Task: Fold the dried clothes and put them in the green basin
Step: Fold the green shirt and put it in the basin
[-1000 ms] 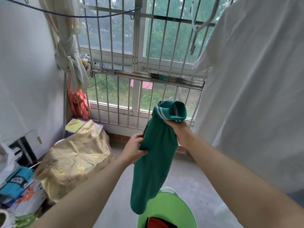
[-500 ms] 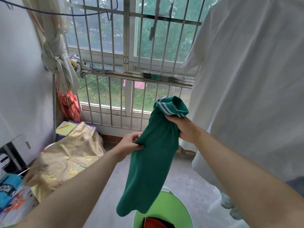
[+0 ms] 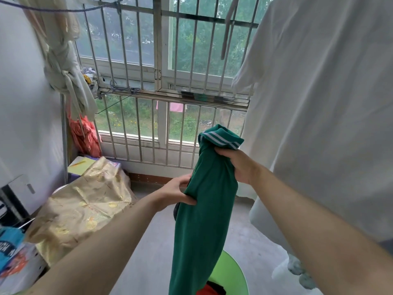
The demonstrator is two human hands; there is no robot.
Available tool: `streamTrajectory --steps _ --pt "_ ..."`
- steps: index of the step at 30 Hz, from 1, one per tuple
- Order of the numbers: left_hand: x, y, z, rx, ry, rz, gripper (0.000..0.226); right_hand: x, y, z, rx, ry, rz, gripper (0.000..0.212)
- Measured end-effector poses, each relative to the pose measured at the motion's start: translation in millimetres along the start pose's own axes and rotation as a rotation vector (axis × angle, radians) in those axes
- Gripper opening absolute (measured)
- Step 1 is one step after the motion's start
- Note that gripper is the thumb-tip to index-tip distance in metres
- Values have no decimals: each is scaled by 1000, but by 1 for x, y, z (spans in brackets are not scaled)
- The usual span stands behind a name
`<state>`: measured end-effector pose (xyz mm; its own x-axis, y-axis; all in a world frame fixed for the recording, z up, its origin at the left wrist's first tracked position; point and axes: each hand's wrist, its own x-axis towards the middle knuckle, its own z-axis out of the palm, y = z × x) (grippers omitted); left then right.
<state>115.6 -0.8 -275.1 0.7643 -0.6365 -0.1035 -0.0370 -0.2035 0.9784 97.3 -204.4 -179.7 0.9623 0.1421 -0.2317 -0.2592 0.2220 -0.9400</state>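
My right hand point(image 3: 236, 165): grips the top of the green cloth point(image 3: 204, 220)
My left hand point(image 3: 176, 192): pinches its side, lower down
Change: the cloth swung left, and now it hangs straight over the green basin point(image 3: 236, 271)
Means: I think it is ready to fold

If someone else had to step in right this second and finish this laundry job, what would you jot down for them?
Right hand: grips the green garment just under its striped top end.
Left hand: pinches the garment's left edge, lower down.
The garment hangs as a long narrow strip over the green basin on the floor. A red item already lies in the basin.
Done: garment in hand, apparently folded lengthwise.
Left: fold it shorter and lay it in the basin. Then probably the white shirt hanging at right.
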Motion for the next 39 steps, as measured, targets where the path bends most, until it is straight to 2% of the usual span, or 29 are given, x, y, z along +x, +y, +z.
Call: streamTrajectory --steps 3,9,13,17,20,23,25,27,30,33,36,39 --pt "1 1 4 -17 -10 -9 48 -1 1 -7 14 1 7 21" --pt "1 -3 9 -21 -2 -36 42 -3 2 -15 46 17 -42 18" --pt "-3 -9 7 -44 58 -126 23 4 5 -19 -18 107 -106 28" --pt "-11 -4 4 -237 90 -144 22 10 6 -15 -35 161 -32 42" --pt "-17 -3 -4 -301 183 -158 23 10 18 -16 -108 45 152 68" --pt "-23 -3 -11 -297 283 -180 23 5 45 -19 -287 -157 363 96" --pt "-29 -3 -16 -309 331 -195 23 6 61 -16 -311 -261 397 95" --pt "-33 -4 -21 -319 368 -214 25 7 70 -11 -255 -290 398 97" --pt "-39 -2 -25 -343 405 -241 21 14 77 -5 -179 -340 393 113" --pt "-43 1 -27 -379 449 -259 20 17 82 0 -138 -355 344 110" --pt "-43 1 -28 -398 501 -295 22 14 85 8 -188 -322 268 107" --pt "-44 3 -33 -420 520 -353 26 18 88 20 -181 -197 170 105"
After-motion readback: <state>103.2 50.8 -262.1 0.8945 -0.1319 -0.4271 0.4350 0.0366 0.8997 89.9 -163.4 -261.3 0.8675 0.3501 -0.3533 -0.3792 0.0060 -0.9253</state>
